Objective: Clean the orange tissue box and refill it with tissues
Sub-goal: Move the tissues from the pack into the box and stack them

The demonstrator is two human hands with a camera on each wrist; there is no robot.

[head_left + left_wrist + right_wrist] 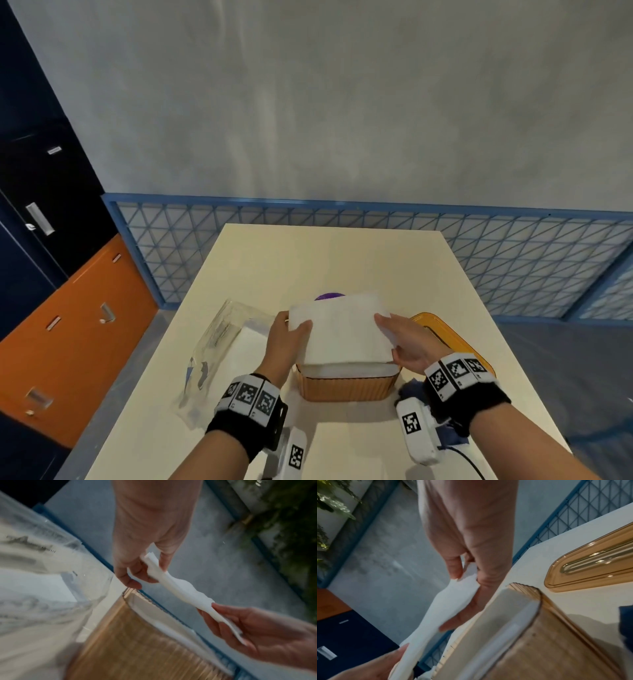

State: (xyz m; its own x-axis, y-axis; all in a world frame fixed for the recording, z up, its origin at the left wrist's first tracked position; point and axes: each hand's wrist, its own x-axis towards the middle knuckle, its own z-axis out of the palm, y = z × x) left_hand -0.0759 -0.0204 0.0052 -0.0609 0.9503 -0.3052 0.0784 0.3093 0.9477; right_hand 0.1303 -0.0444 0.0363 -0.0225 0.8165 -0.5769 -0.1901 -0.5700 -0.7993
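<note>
Refill under way — left hand (287, 337) and right hand (407, 346) pinch a tissue stack's (346, 329) ends above the box (346, 389), frame centre; next, lower it in level.

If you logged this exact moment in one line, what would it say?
left hand: grips white tissue stack | right hand: grips stack | stack: above ribbed orange tissue box | orange lid: off, on table

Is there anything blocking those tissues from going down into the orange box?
Nothing visible does. Both the left hand and right hand hold the stack of tissues just above the orange box, whose top is open; its lid lies aside on the table.
</note>
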